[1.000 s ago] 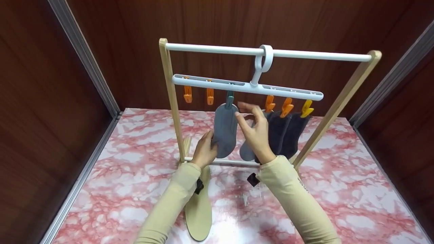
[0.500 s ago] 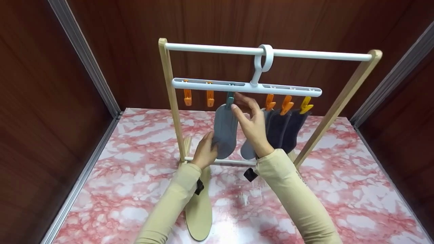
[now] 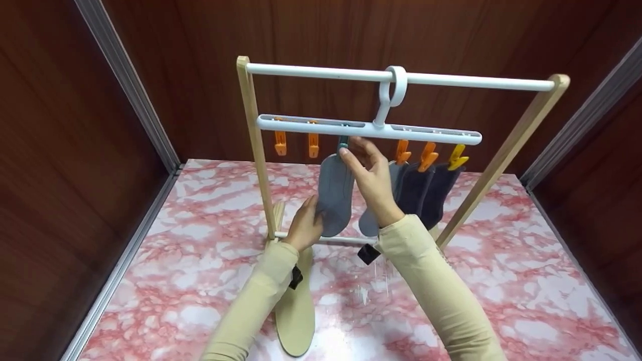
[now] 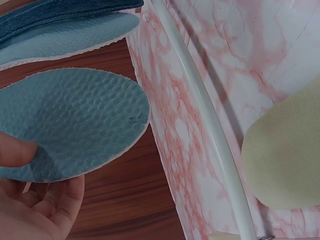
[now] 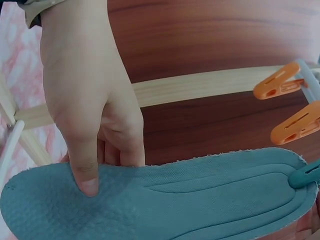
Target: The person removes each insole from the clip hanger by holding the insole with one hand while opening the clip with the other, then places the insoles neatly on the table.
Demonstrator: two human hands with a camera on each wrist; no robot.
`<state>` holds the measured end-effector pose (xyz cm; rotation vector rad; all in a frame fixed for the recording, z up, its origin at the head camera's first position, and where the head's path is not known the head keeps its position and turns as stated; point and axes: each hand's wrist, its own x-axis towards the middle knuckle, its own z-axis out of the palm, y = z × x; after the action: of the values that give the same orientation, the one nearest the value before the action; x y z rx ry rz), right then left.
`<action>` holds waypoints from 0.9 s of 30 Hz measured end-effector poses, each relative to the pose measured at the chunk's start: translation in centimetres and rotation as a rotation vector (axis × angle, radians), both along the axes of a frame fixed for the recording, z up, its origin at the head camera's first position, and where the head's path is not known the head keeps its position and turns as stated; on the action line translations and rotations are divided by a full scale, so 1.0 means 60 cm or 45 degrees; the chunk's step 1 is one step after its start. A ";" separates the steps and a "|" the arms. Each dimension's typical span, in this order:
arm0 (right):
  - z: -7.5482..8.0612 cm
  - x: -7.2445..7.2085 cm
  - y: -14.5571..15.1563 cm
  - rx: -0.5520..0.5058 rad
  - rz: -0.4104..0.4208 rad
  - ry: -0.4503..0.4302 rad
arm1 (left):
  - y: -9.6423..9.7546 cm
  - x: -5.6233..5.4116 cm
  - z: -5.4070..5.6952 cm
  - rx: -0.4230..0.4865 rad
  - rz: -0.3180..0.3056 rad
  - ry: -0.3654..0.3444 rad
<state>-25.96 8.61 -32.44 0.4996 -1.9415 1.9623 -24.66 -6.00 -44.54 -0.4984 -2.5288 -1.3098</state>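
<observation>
A blue-grey insole (image 3: 334, 195) hangs upright from a green clothespin (image 5: 306, 175) on the white hanger (image 3: 321, 127). My left hand (image 3: 305, 228) pinches its lower edge, thumb on the front face and fingers behind, as the left wrist view shows. At its top, my right hand (image 3: 375, 183) holds the green clothespin between thumb and fingers; the fingertips behind are hidden. The clothespin's tip covers the insole's upper end. Another blue-grey insole (image 3: 368, 224) hangs just right of my right hand, partly covered by it.
Two dark insoles (image 3: 442, 195) hang at the right from orange and yellow clothespins. Two orange clothespins (image 3: 313, 145) dangle at the left, holding nothing. A wooden rack with a white rod (image 3: 321, 72) carries the hanger. Below my left forearm, a beige insole (image 3: 296, 321) lies on the marbled table.
My right hand has moved up and left from beside the insole's top onto the green clothespin. The hanger has tilted slightly. My left hand keeps its hold on the insole.
</observation>
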 end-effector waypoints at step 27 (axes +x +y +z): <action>-0.006 -0.019 0.000 -0.204 0.071 -0.040 | 0.000 0.008 -0.002 -0.006 -0.021 0.023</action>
<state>-27.09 8.58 -32.77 0.4874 -1.7872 2.1516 -24.19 -6.02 -44.65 -0.5308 -2.5188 -1.3000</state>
